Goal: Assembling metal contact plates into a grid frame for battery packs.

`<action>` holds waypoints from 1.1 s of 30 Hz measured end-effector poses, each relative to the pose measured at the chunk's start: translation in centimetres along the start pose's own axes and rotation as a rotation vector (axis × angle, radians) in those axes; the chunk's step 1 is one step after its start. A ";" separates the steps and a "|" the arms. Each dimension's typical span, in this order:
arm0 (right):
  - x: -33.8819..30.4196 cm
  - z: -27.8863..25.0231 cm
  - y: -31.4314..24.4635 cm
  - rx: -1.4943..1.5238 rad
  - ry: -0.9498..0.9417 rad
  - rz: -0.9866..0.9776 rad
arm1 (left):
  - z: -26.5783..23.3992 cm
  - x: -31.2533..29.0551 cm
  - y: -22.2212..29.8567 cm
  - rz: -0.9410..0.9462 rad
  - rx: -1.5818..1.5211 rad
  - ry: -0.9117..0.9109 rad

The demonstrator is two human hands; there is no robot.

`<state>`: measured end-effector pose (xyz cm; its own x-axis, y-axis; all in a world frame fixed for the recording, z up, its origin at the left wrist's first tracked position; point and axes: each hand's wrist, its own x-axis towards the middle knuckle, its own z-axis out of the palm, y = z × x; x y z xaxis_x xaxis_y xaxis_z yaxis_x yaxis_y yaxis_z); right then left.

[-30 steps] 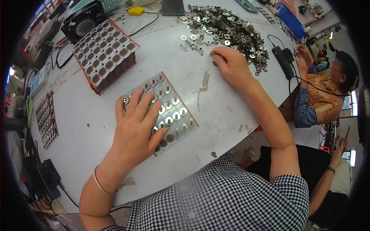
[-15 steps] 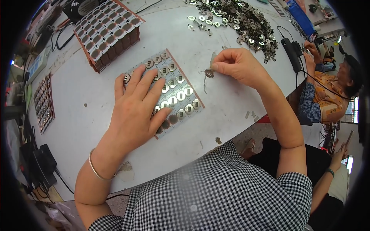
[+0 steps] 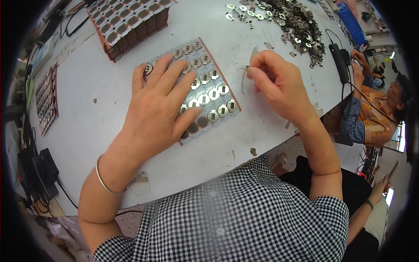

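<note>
My left hand lies with spread fingers on a light-grey panel with brown edges. Rows of round silver metal clips sit on that panel; a few round dark pads near my left thumb are bare. To the panel's right, my right hand is closed in a pinch just above the table. Its curled fingers hide whatever is between them. A thin grey piece shows behind the knuckles, and one loose clip lies just beyond.
A heap of loose metal clips spreads over the far right. A stack of panels stands at the far left, with another filled panel at the left edge. A black power strip lies at right. A person sits beyond the table.
My right hand has turned and curled in more; the clip that showed at its fingertips is now hidden. The whole view has shifted slightly. My left hand stays on the panel.
</note>
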<state>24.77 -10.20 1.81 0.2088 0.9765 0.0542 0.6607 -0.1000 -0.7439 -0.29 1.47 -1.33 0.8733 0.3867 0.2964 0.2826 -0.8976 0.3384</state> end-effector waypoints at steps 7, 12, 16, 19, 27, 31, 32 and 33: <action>-1.1 0.4 -4.4 0.443 -0.373 0.358 | 0.1 -0.2 -0.3 -0.002 -0.028 0.060; -1.8 2.1 -3.9 0.229 -0.432 0.039 | 0.1 -0.2 -0.5 0.004 -0.051 0.065; -2.1 3.3 -3.6 0.065 -0.302 -0.206 | 0.0 -0.3 -0.5 0.007 -0.058 0.065; -2.1 3.5 -3.9 0.031 -0.313 -0.223 | 0.1 -0.3 -0.4 -0.001 -0.060 0.068; -2.0 4.9 -5.1 -0.002 -0.289 -0.191 | 0.1 -0.5 -0.7 -0.017 -0.093 0.085; -1.9 5.6 -5.0 -0.014 -0.234 -0.230 | 0.3 -0.4 -0.8 -0.020 -0.101 0.092; -1.9 5.6 -5.0 -0.026 -0.214 -0.245 | 0.3 -0.4 -0.8 -0.017 -0.097 0.096; -2.1 5.7 -5.0 -0.027 -0.214 -0.244 | 0.3 -0.3 -0.8 -0.016 -0.098 0.097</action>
<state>16.94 -10.62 1.67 -0.1129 0.9899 0.0857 0.6922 0.1402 -0.7080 -0.68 1.97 -1.98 0.8251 0.4241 0.3733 0.2525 -0.8679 0.4278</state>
